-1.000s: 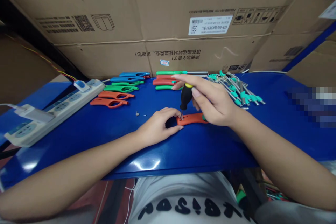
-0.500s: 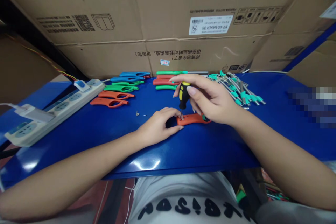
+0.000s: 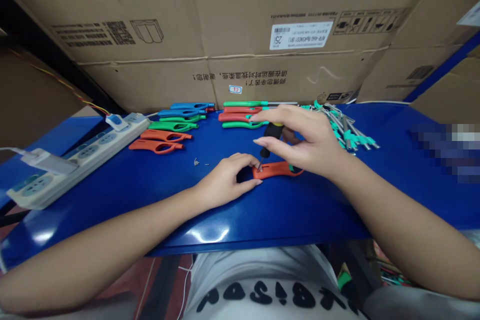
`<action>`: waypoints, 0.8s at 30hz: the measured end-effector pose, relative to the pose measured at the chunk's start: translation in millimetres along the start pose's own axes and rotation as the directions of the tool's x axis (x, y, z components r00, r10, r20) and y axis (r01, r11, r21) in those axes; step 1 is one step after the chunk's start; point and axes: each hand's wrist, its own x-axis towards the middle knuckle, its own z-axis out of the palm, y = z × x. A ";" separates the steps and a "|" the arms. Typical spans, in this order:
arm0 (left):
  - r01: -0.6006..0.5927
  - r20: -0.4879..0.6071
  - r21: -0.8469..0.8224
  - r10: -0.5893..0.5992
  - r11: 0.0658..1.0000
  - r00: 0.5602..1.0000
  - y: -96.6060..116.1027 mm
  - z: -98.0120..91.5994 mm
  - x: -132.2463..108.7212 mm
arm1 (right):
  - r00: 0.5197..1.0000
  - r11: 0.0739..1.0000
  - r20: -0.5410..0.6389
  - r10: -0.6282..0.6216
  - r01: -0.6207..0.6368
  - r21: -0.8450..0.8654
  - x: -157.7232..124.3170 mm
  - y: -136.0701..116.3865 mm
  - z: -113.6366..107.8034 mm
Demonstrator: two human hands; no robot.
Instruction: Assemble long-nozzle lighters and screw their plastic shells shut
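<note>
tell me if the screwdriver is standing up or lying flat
Standing, slightly tilted: the right hand holds the screwdriver tip-down on the orange piece, handle leaning right, while the left hand rests on that piece.

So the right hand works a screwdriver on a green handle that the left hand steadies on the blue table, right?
No, the handle is orange, not green, as the head view shows; right hand, screwdriver, left hand and blue table are as stated.

On my feed the right hand (image 3: 305, 149) has its fingers wrapped round a black-and-yellow screwdriver (image 3: 270, 135), tip down on an orange handle (image 3: 278, 170) lying on the blue table (image 3: 281, 212). Left hand (image 3: 225, 180) pinches that handle's end. Power strip (image 3: 75, 157) sits far left.
</note>
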 end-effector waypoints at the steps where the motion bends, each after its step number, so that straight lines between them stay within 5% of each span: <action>1: -0.001 -0.001 -0.002 0.001 1.000 1.000 -0.3 0.1 -0.1 | 1.000 0.998 -0.021 -0.020 0.019 -0.054 -0.3 1.4 -0.7; 3: -0.002 -0.003 0.000 0.002 1.000 1.000 -0.7 0.2 -0.1 | 1.000 0.997 -0.008 -0.016 0.016 -0.076 -0.7 3.6 -2.1; 8: -0.001 0.000 0.009 0.001 1.000 1.000 -0.6 -0.2 0.3 | 0.981 0.954 0.149 0.124 -0.159 0.254 0.4 6.6 -2.5; 14: 0.001 0.018 0.006 -0.001 1.000 1.000 -0.1 -0.9 0.3 | 0.996 0.997 -0.087 0.033 -0.039 -0.070 -2.3 10.0 0.1; 20: 0.003 0.013 0.008 -0.003 1.000 1.000 -0.7 -0.5 0.3 | 0.987 0.979 0.097 0.128 -0.142 0.146 -2.0 4.1 1.9; 24: 0.006 0.010 0.007 -0.006 1.000 1.000 -0.7 -0.6 0.0 | 0.998 0.999 -0.059 0.035 -0.033 0.040 -1.4 7.1 3.2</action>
